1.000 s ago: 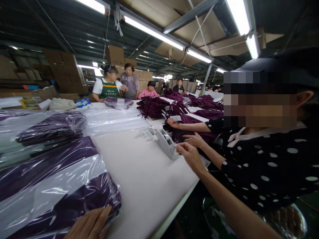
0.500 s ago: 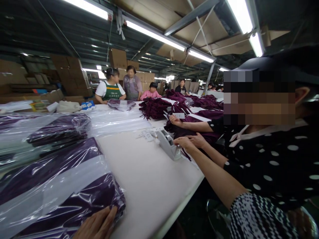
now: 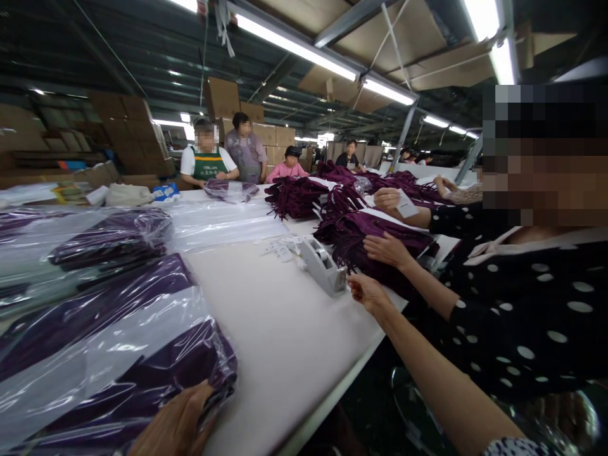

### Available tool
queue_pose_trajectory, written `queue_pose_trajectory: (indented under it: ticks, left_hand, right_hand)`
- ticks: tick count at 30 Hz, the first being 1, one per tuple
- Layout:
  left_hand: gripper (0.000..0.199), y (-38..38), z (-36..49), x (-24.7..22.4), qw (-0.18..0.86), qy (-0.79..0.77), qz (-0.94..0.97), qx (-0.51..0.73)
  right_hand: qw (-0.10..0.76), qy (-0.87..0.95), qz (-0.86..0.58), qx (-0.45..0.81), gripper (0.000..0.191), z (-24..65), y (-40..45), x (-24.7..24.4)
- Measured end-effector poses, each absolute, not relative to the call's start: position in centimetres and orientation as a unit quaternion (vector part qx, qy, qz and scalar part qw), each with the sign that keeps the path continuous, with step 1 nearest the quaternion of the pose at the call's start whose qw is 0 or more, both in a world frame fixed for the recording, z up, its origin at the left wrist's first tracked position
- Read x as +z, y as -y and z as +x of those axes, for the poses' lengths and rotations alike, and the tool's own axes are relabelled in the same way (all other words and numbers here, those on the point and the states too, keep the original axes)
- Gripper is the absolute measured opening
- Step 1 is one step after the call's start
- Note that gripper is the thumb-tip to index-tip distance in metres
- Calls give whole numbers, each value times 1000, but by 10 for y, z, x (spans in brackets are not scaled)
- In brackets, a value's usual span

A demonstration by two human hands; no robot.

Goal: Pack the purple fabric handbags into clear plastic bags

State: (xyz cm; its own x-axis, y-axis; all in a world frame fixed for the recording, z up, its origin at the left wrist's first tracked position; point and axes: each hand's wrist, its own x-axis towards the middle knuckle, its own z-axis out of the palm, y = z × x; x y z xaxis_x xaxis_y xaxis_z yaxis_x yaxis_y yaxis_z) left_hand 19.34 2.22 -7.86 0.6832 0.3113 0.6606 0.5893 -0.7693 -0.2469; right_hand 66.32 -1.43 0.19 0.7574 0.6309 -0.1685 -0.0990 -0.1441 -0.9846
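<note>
A bare lane of smooth white worktop (image 3: 270, 316) runs between the purple fabric bundle in clear plastic (image 3: 118, 342) under the left hand (image 3: 173, 423) and the grey tape dispenser (image 3: 317, 269) beside the right hand (image 3: 368, 292); flat clear plastic bags (image 3: 228, 233) bound its far end, a co-worker's hand (image 3: 387, 249) crowds the right.

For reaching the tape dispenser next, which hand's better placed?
Likely the right: the right hand is right by the near end of the tape dispenser, while the left hand rests on the plastic-wrapped purple bundle, farther away.
</note>
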Motion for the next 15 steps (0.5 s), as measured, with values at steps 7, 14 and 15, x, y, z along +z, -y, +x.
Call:
queue_pose_trajectory:
  ticks: [7,14,15]
  left_hand:
    - [17,-1,213,-52,158,289,-884,-332]
    - [10,2,222,-39,153,304,-886,-316]
    - [9,2,223,-37,156,302,-886,-315]
  right_hand:
    - [612,152,-710,315,20,663,32,-14]
    - [587,275,-570,505,34,513,45,1]
    - [576,283,-548,536,34,481,46,4]
